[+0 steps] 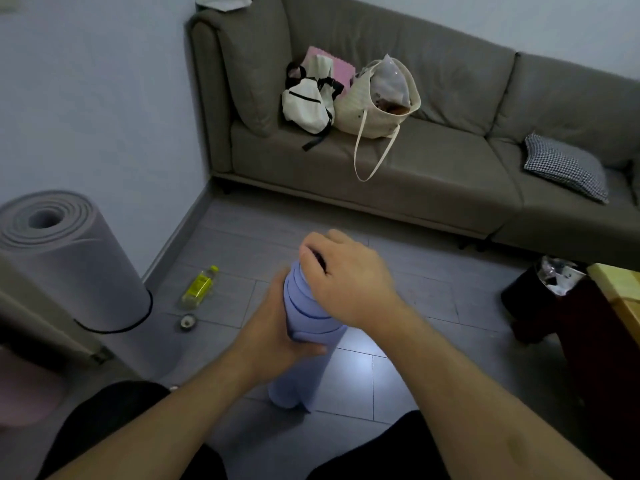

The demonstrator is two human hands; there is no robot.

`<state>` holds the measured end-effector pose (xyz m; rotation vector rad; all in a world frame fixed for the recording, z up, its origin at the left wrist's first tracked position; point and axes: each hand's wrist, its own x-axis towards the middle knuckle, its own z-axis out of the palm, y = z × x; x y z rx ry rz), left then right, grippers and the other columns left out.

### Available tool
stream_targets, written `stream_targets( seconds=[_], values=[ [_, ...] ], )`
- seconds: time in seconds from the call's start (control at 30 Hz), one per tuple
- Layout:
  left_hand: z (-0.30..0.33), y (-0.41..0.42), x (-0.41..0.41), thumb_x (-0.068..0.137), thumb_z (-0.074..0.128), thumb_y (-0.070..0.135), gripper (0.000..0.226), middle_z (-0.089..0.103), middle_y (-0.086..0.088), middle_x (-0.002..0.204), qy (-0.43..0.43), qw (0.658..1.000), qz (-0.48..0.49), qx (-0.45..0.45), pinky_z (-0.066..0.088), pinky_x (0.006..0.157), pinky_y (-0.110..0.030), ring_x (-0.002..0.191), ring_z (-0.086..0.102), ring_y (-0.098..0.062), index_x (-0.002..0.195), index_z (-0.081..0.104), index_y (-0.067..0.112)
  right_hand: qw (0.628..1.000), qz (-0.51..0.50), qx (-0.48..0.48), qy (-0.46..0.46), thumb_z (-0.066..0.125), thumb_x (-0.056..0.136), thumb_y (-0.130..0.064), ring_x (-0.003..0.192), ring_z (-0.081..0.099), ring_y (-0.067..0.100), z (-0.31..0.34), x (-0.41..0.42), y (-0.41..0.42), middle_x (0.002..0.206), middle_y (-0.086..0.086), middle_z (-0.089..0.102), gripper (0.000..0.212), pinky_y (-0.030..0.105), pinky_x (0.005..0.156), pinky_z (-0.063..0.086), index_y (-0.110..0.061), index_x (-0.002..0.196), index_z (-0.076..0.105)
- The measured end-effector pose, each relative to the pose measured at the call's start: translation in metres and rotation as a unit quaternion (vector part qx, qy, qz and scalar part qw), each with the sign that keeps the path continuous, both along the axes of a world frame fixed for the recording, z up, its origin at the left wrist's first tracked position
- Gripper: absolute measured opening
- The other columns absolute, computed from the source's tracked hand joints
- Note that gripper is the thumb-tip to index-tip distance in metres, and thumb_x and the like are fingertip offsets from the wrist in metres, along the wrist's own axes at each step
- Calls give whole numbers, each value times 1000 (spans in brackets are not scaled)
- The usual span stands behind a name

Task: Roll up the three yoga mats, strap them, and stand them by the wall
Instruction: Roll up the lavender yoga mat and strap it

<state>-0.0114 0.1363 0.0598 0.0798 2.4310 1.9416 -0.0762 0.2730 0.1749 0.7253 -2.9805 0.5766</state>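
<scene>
Head view: blue yoga mat (304, 362) stood rolled and upright on the floor (398, 282) at centre. Left hand (273, 337) wrapped its upper part, fingers (311, 349) curled round — right hand (346, 282) capped the top, fingers bent over the end. At 9 o'clock, grey rolled mat (72, 261) upright by the wall (104, 116); sofa (450, 174) at 12.

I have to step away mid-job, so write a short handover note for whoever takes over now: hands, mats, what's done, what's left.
Left hand grips the side of the blue mat, which stands rolled on the floor. Right hand rests on its top end, fingers curled over the edge.
Grey mat stands rolled by the wall, with a black strap near its base.
A pink mat shows at the left edge; state unclear.
Left: strap the blue mat, stand it by the wall, check the pink one.
</scene>
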Motion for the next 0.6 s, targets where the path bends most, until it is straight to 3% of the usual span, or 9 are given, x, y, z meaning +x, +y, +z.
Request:
stream_targets(
  seconds=[0.13,0.2,0.3,0.4,0.43,0.5,0.53,0.6],
  values=[
    [-11,-5,-2,55,98,41,126,45,29,151,-15,1000,-4,2,51,111,-38,137,49,2,155,23,51,1000,-26,-3,1,24,101,-51,79,54,23,-20,-4,-4,90,-6,53,40,35,67,41,-30,96,58],
    [-15,-4,-3,58,98,38,122,45,32,150,-17,1000,-10,6,52,109,-35,137,50,1,154,24,52,999,-36,-1,13,26,105,-47,85,53,23,-24,-2,-2,96,-7,58,39,36,75,42,-29,101,61],
    [-24,0,-5,67,98,17,113,48,32,144,1,1000,-7,-20,53,101,-20,132,52,5,147,27,54,998,-40,6,41,18,103,-48,104,52,23,-27,3,3,118,-7,65,53,39,94,44,-33,119,66],
    [-34,7,-6,97,69,-3,63,52,17,147,-4,999,6,-34,57,97,-26,133,55,-9,142,41,32,999,-46,4,4,13,100,-52,99,54,23,-29,3,6,118,-8,61,55,38,89,47,-35,121,61],
    [-34,7,-6,98,66,-4,60,52,13,148,-8,999,11,-37,57,99,-31,131,56,-10,141,42,30,999,-51,-1,-1,14,100,-52,95,55,23,-30,3,7,114,-9,59,52,37,83,46,-36,117,60],
    [-27,9,-6,83,88,9,89,51,16,148,-27,1000,0,-6,56,100,-30,127,58,-3,148,35,39,998,-66,-12,-7,18,101,-53,88,56,25,-30,2,8,107,-10,54,43,34,74,40,-36,109,57],
    [-22,9,-6,74,95,23,101,47,17,148,-23,999,4,-33,55,100,-30,126,57,-4,151,32,40,997,-72,-15,-13,21,103,-53,87,58,26,-29,0,9,105,-9,53,38,33,72,39,-36,107,55],
    [-10,11,-3,63,98,43,113,34,14,145,13,984,51,-173,53,93,-28,119,53,-8,150,26,37,996,-80,-13,-36,28,106,-52,86,60,26,-28,-3,11,105,-7,53,32,34,70,41,-34,107,55]
  ],
)
